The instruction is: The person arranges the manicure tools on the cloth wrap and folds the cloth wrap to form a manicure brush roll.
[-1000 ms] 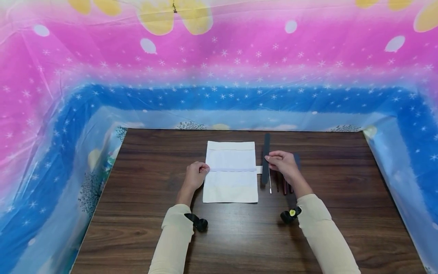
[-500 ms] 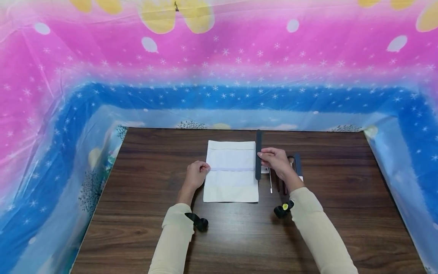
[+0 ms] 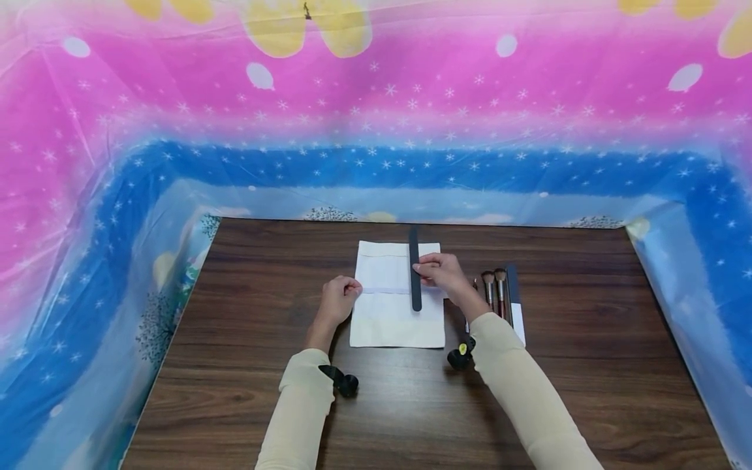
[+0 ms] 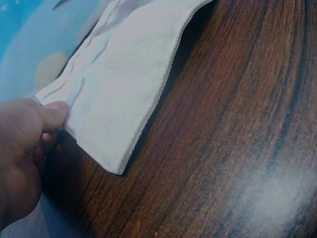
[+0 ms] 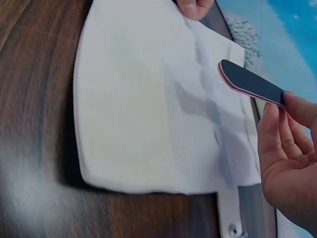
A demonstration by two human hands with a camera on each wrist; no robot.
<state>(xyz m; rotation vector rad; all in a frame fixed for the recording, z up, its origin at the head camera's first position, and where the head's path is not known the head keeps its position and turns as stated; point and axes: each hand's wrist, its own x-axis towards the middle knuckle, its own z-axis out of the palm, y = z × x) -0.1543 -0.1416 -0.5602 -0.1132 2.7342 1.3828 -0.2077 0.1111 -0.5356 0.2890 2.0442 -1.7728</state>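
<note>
A white fabric pouch [image 3: 393,326] lies flat on the table, with a band across its middle and a strap with a metal snap [image 5: 234,230] at its right side. My left hand [image 3: 339,301] pinches the pouch's left edge between thumb and fingers, lifting that edge a little in the left wrist view. Between the thumb and fingers of my right hand [image 3: 445,277] is a dark nail file [image 3: 414,274] with a pink core along its side. It is held over the right part of the pouch, casting a shadow on the fabric.
Right of the pouch lie makeup brushes [image 3: 500,287], partly hidden by my right arm. Beside them is a flat dark-and-white item [image 3: 517,320]. The brown wooden table [image 3: 247,281] ends at a patterned cloth backdrop [image 3: 376,170] at the back and sides.
My right hand has carried the nail file leftward, from beside the pouch to over it. The brushes have come into fuller view. My left hand keeps its pinch on the pouch's edge.
</note>
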